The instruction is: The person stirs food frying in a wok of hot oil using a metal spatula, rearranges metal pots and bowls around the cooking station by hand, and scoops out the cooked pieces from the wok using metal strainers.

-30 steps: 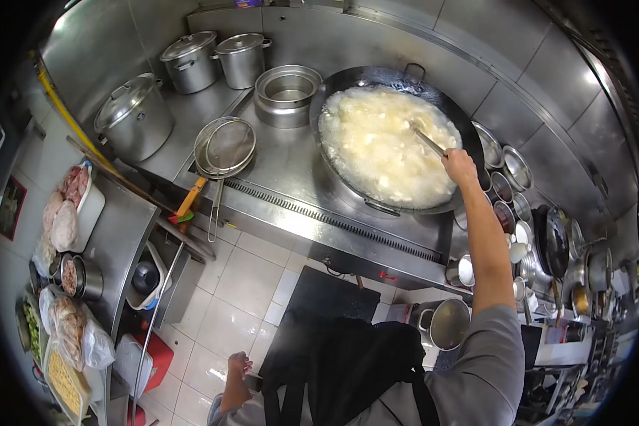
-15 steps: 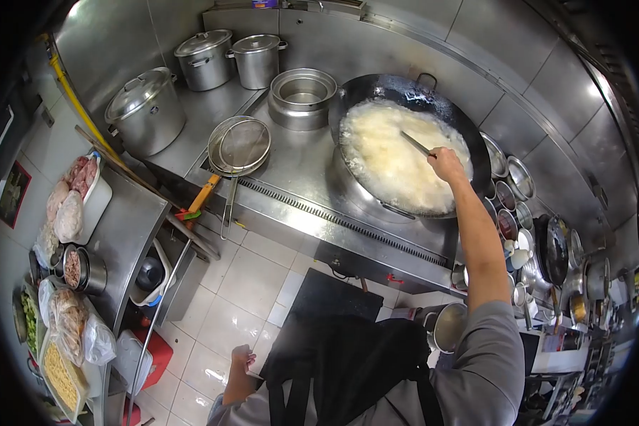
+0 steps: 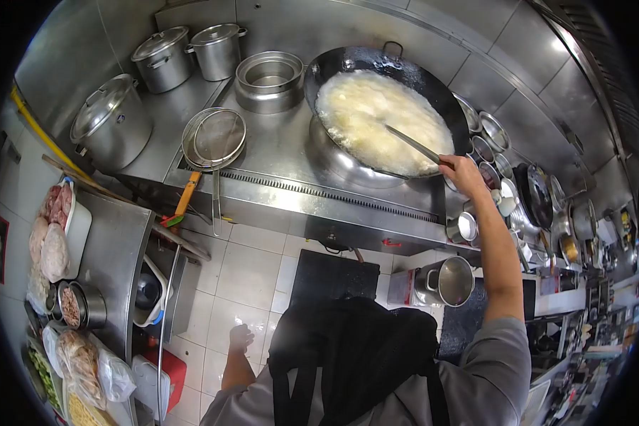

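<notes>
In the head view, a metal utensil [image 3: 413,143] is gripped by its end in the closed right hand [image 3: 463,174], its far end sunk in the foaming pale food [image 3: 376,113] inside the big wok [image 3: 444,89]. The left hand [image 3: 241,339] is held low above the floor tiles [image 3: 245,277], fingers loosely curled, nothing seen in it. 2 strainers [image 3: 216,138] are seen left of the wok.

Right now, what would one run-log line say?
right hand: holding utensil | utensil: far end in pale froth in wok | left hand: nothing visibly held
</notes>
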Tool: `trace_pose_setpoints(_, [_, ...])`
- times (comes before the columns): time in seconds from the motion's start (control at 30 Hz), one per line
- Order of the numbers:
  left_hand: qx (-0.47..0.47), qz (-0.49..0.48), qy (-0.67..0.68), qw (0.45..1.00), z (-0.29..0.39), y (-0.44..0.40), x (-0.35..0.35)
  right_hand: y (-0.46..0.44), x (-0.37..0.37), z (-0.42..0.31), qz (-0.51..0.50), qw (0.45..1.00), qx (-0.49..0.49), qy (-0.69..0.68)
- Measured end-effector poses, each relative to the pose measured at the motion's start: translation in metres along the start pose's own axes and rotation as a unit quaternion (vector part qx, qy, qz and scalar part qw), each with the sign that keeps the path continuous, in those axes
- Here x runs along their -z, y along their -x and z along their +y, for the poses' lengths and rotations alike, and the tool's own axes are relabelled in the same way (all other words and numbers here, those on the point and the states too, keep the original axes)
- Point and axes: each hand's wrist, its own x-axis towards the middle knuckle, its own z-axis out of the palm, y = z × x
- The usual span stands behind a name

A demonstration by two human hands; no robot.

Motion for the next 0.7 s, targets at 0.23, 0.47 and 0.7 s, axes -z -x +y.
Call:
trace_pose_setpoints(0.23, [0.025, -0.007, -0.033, 0.999, 0.009, -0.011, -0.002, 0.081, 0.037, -0.002, 0.029, 0.996, -0.063, -0.052])
trace_pose_setpoints(0.47, [0.017, -0.047, -0.095, 0.994, 0.025, -0.017, -0.016, 0.15, 0.062, 0.014, 0.068, 0.996, -0.049, -0.01])
trace_pose_setpoints(0.7, [-0.007, -0.099, -0.115, 0.988, 0.042, -0.039, -0.033, 0.177, 0.117, -0.022, 0.068, 0.995, -0.066, 0.039])
